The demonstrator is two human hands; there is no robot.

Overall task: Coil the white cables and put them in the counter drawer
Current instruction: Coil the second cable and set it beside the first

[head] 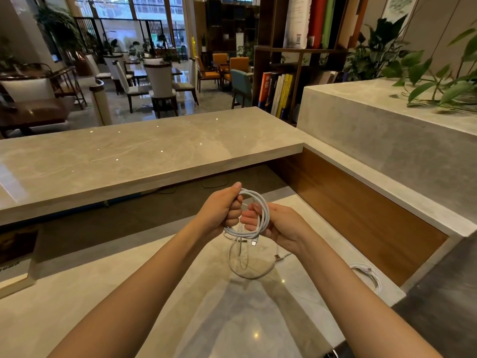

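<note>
Both hands hold one white cable (260,202) wound into a small coil above the lower marble counter (180,293). My left hand (224,208) grips the coil's left side in a fist. My right hand (273,223) pinches its right side. The coil's plug end (253,243) hangs just below my hands. A second white cable (247,264) lies in loose loops on the counter under the hands, its connector (277,257) to the right. A third white cable (366,273) lies bunched near the counter's right edge. No drawer is in view.
A raised marble counter top (129,156) runs across in front, with a wood-panelled wall (361,218) and a high marble ledge (387,120) on the right. A plant (438,81), a bookshelf (284,91) and lounge chairs stand beyond.
</note>
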